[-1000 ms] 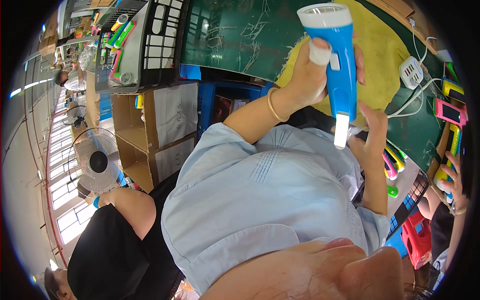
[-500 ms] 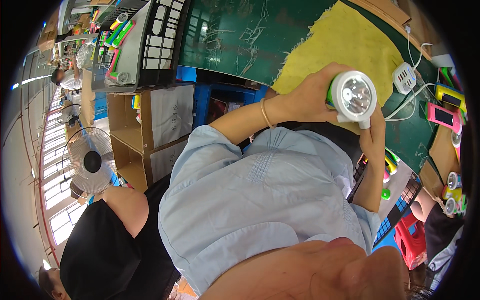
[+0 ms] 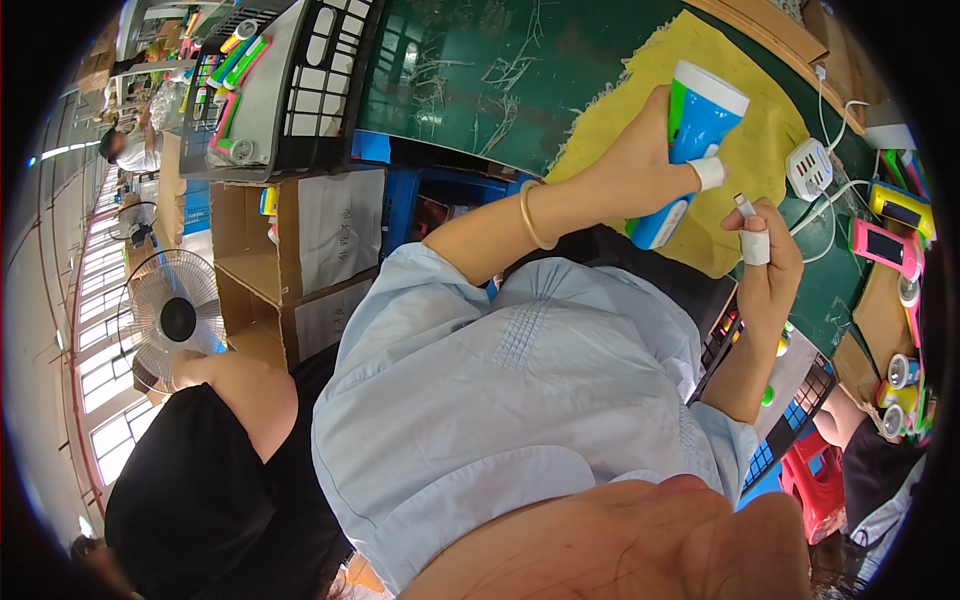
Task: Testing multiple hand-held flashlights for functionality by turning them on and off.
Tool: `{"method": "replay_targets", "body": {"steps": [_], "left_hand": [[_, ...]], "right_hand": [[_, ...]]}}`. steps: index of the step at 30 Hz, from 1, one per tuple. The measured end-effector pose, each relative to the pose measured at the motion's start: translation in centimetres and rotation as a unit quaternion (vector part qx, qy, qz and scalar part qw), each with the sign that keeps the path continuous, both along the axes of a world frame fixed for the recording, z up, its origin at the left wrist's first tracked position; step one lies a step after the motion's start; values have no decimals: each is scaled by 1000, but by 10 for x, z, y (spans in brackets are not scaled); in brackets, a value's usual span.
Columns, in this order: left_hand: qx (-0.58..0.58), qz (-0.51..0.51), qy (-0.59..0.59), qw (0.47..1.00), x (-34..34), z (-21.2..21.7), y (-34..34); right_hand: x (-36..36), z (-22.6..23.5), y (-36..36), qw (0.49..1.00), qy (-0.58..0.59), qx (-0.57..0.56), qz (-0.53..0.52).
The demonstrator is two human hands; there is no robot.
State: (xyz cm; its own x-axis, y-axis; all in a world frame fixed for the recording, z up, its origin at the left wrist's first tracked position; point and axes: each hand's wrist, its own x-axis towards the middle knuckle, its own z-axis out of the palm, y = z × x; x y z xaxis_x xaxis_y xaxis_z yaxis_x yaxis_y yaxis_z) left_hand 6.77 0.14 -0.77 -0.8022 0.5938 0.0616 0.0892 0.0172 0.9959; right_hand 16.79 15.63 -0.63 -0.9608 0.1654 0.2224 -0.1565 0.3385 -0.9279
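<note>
My left hand (image 3: pixel 640 160) is wrapped round a blue and green flashlight (image 3: pixel 708 118) with a white head rim, held tilted above a yellow cloth (image 3: pixel 765 125). White tape covers my left thumb. Just right of the flashlight's lower end, my right hand (image 3: pixel 775 265) pinches a white cable plug (image 3: pixel 744 204) with a metal tip. Tape is also wrapped round a digit of this hand. Plug and flashlight are apart. A white multi-port USB charger (image 3: pixel 808 168) with cables lies on the green table (image 3: pixel 470 70), right of the cloth.
A black plastic crate (image 3: pixel 320 110) with several flashlights stands at the left, over cardboard boxes (image 3: pixel 290 235). More flashlights, including a pink one (image 3: pixel 885 246), lie along the right. A fan (image 3: pixel 178 318) is at far left, a red stool (image 3: pixel 812 485) at lower right. Other people sit nearby.
The flashlight has turned from its lens facing up to its side showing, head pointing away. My right hand has come off it, moved right and down, and now shows a cable plug.
</note>
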Motion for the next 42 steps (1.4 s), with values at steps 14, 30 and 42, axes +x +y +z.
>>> {"method": "replay_targets", "body": {"steps": [14,30,42], "left_hand": [[-79,15,136,987,0,-2,8],[234,275,-214,908,-88,42,-72],[-44,464,240,851,-283,12,-164]], "right_hand": [[-21,23,-3,996,-16,89,7],[-11,19,-14,934,164,-247,-201],[-8,-24,-13,968,-29,-159,-194]]}}
